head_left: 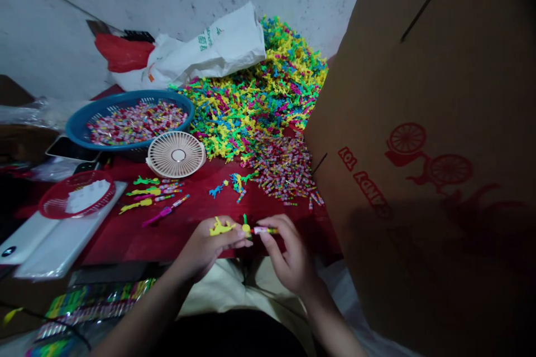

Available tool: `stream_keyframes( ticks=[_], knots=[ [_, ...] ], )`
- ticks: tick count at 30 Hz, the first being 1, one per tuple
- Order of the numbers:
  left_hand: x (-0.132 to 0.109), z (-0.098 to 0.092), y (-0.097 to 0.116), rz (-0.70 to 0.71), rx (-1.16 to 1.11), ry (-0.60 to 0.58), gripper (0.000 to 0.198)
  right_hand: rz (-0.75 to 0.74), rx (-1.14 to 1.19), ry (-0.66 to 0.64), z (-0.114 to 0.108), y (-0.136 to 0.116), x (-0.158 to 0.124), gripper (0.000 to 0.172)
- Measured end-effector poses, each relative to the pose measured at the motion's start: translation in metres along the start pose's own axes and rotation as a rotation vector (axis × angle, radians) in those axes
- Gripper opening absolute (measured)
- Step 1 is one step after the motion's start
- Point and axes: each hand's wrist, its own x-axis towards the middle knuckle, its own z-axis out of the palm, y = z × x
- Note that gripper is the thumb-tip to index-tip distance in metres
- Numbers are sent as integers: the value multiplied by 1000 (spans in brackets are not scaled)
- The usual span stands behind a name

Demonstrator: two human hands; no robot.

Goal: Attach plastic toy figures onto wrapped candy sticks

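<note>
**Onlooker 1:** What does the left hand (pixel 208 251) hold?

**Onlooker 2:** A yellow plastic figure (pixel 221 227), gripped against the fingers, which lie close together. A small green-and-yellow piece (pixel 246 227) stands just beyond the fingertips; which hand holds it, I cannot tell.

**Onlooker 1:** And the right hand (pixel 288 254)?

**Onlooker 2:** Thumb and forefinger are clamped on a wrapped candy stick (pixel 265 230), its tip almost touching that small piece, between the two hands.

**Onlooker 1:** What lies ahead of the fingers?

**Onlooker 2:** A red cloth (pixel 125 240) spread on the work surface. Near the left fingers are loose yellow and pink figures on candy sticks (pixel 161 203). Farther out, past the fingertips, a heap of wrapped candy sticks (pixel 282 170) adjoins a large pile of multicoloured plastic figures (pixel 255 89).

**Onlooker 1:** Further left?

**Onlooker 2:** Well beyond the left fingers, a small white fan (pixel 176 154) sits beside a blue basket (pixel 125 97) of candy. To the right of the right fingers stands a cardboard carton (pixel 419 122).
</note>
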Motion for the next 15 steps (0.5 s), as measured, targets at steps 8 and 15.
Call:
stream_keyframes(
  ticks=[8,15],
  knots=[
    [46,-157,32,299,767,680,34,276,-305,263,-5,129,-2,38],
    [45,-181,-4,666,1336,826,32,244,-558,178,8,145,-13,47]
  ],
)
